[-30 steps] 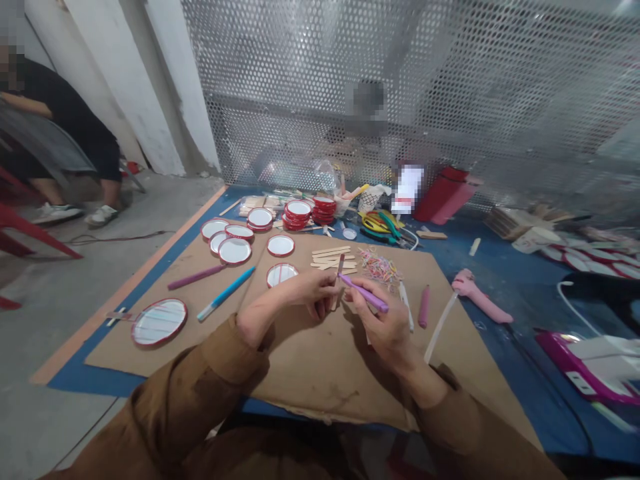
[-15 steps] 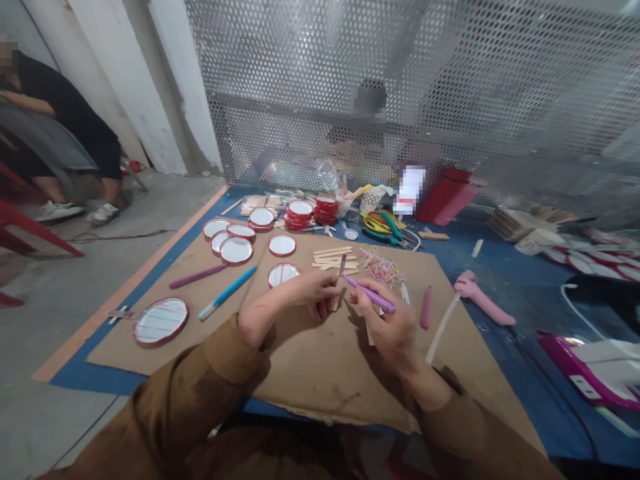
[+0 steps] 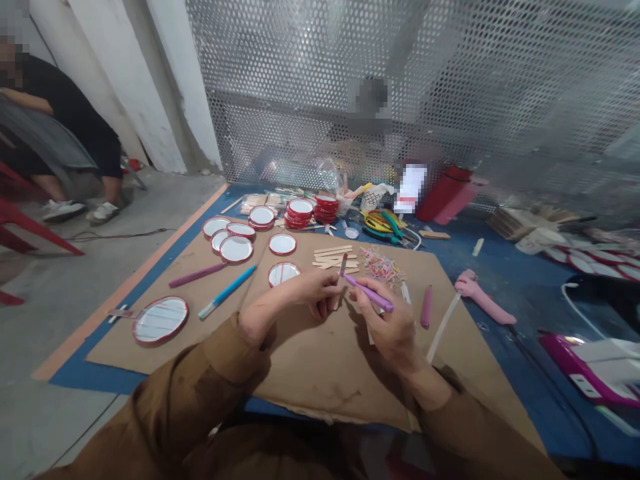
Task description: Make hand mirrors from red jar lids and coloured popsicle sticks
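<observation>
My left hand (image 3: 313, 291) is closed around a thin wooden stick (image 3: 341, 270) whose upper end is coloured dark red. My right hand (image 3: 387, 320) grips a purple marker (image 3: 369, 293) like a pen, its tip touching the stick near the coloured end. Both hands hover over the brown cardboard sheet (image 3: 320, 360) in the middle of the view. Just beyond them lie several plain wooden sticks (image 3: 334, 257) and a small heap of coloured rubber bands (image 3: 382, 265).
Round red-rimmed mirrors (image 3: 235, 249) lie and stack at the back left, a larger one (image 3: 161, 319) at the left. A purple marker (image 3: 196, 275), a blue marker (image 3: 227, 292), a pink glue gun (image 3: 481, 299) and scissors (image 3: 383, 223) lie around. A seated person (image 3: 60, 127) is far left.
The purple marker's tip has shifted slightly along the stick. My left hand has stayed in place with the stick.
</observation>
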The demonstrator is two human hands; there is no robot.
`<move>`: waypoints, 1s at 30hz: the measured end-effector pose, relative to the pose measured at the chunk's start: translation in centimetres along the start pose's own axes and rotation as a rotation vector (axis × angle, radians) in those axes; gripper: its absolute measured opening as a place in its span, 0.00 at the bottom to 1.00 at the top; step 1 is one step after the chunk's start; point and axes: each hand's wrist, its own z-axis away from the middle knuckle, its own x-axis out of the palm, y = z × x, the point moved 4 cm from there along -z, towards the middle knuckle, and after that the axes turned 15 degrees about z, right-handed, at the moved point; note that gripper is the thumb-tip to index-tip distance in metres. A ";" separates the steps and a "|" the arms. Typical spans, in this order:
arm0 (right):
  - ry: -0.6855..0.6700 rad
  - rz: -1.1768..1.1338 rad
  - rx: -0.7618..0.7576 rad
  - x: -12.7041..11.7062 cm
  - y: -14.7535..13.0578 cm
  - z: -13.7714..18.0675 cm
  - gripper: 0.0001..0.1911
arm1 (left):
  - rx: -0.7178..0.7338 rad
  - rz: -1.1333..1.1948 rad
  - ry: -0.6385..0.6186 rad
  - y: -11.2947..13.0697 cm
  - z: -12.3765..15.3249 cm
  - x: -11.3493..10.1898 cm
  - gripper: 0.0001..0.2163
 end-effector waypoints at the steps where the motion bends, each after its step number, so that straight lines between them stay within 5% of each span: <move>1: 0.008 0.006 0.005 0.0 0.0 0.0 0.11 | -0.014 -0.005 0.005 0.0 0.0 0.0 0.07; 30: 0.007 0.008 -0.028 0.0 -0.2 0.0 0.11 | 0.058 0.026 -0.029 -0.8 -0.5 -0.3 0.08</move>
